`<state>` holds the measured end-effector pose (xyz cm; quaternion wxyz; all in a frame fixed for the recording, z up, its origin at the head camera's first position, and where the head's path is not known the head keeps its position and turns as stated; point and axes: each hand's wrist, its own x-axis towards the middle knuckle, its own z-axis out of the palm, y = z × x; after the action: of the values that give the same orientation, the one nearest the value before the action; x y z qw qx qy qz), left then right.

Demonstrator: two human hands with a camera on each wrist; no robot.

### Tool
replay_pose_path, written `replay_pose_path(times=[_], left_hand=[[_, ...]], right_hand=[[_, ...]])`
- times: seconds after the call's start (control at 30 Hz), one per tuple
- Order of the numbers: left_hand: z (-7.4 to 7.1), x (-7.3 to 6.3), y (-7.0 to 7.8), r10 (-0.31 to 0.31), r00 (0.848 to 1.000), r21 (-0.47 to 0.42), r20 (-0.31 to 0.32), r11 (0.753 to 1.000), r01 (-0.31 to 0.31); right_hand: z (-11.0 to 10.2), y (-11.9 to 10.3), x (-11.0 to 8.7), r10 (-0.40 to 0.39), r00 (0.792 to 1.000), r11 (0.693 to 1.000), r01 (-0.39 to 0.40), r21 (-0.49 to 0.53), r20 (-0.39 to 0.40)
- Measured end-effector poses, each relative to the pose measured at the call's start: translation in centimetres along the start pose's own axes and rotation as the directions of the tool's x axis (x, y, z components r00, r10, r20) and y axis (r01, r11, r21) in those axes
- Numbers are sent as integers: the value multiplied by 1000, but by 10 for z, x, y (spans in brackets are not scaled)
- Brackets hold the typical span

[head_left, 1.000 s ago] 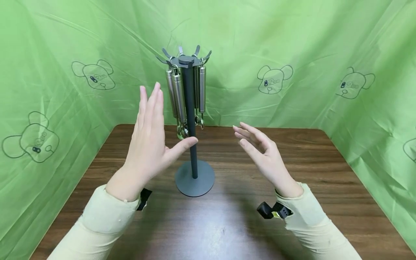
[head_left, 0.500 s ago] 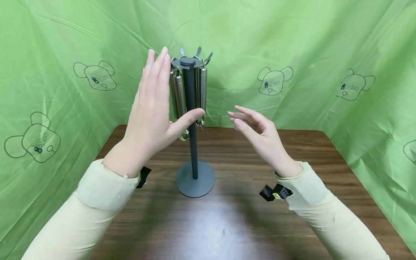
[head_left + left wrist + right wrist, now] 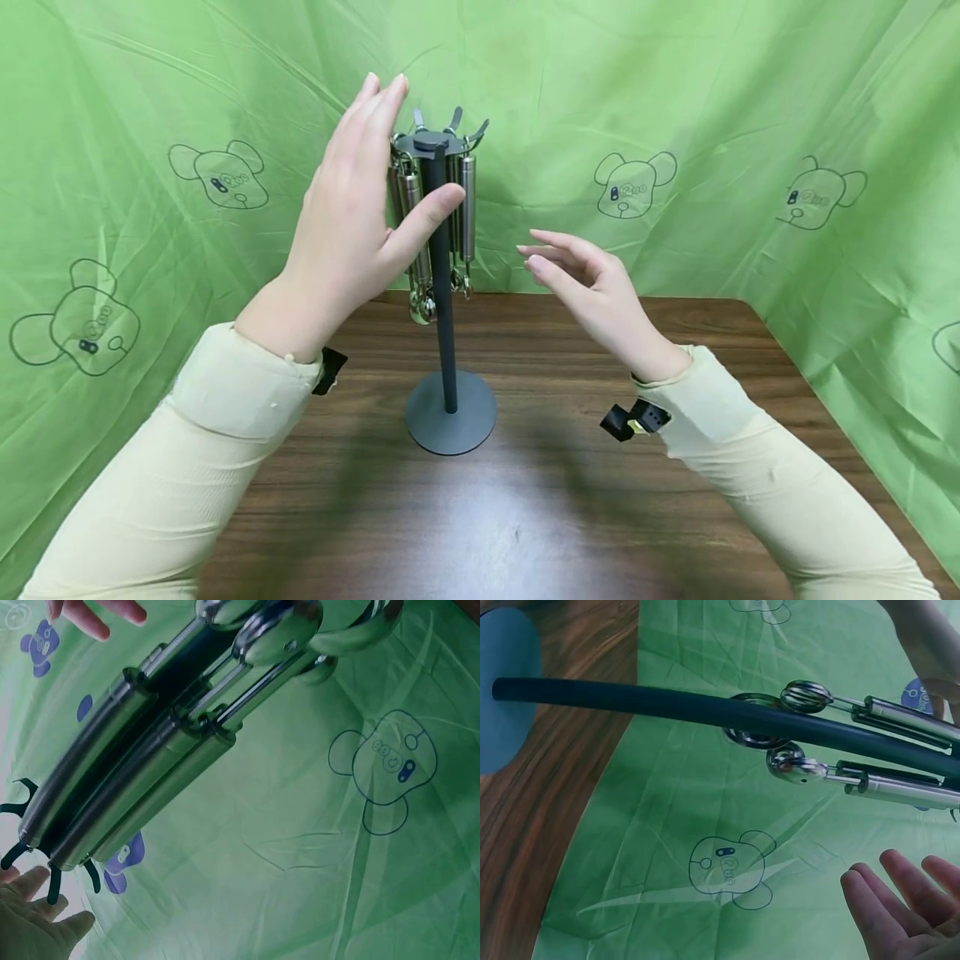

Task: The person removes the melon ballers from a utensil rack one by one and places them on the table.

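A dark grey stand (image 3: 444, 333) has a ring of hooks at its top. Steel-handled kitchen utensils (image 3: 467, 208) hang from them, heads downward; the left wrist view shows rounded, shiny spoon-like heads (image 3: 277, 634). My left hand (image 3: 341, 200) is raised at the stand's left side, fingers straight and thumb spread, its fingertips near the hooks (image 3: 54, 885). It covers part of the left utensils in the head view; whether it touches any, I cannot tell. To the right of the stand, my right hand (image 3: 592, 292) hovers with relaxed fingers, holding nothing.
The stand's round base (image 3: 450, 429) rests on a brown wooden table (image 3: 600, 517). Green cloth (image 3: 540, 83) printed with bear faces hangs behind and along both sides. A small black device (image 3: 637, 419) is strapped at the right wrist.
My left hand has risen toward the hooks and slightly right, now overlapping the left utensils. The right hand has risen and shifted slightly left. The stand stays in place.
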<state>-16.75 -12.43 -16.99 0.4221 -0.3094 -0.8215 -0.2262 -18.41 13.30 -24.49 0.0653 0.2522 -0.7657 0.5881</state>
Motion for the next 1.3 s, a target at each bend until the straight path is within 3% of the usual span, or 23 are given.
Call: replay_pose_path(times=[0.27, 0.57, 0.77, 0.97, 1.17, 1.3], left_hand=[[4, 15, 0, 52, 995, 13, -87, 999, -51], [10, 26, 3, 19, 989, -37, -145, 999, -25], [11, 28, -4, 98, 982, -2, -163, 995, -99], [14, 28, -8, 129, 973, 13, -189, 992, -129], [17, 28, -9, 125, 968, -4, -219, 992, -129], [19, 27, -9, 83, 967, -62, -240, 993, -100]], right_hand=[[2, 0, 12, -10, 1000, 999, 10, -43, 5], [9, -5, 23, -31, 999, 999, 31, 26, 4], [16, -10, 28, -48, 999, 997, 48, 55, 1], [22, -12, 31, -63, 998, 995, 63, 76, -3], [26, -10, 33, -69, 998, 992, 69, 110, -2], [28, -8, 35, -76, 997, 992, 77, 104, -9]])
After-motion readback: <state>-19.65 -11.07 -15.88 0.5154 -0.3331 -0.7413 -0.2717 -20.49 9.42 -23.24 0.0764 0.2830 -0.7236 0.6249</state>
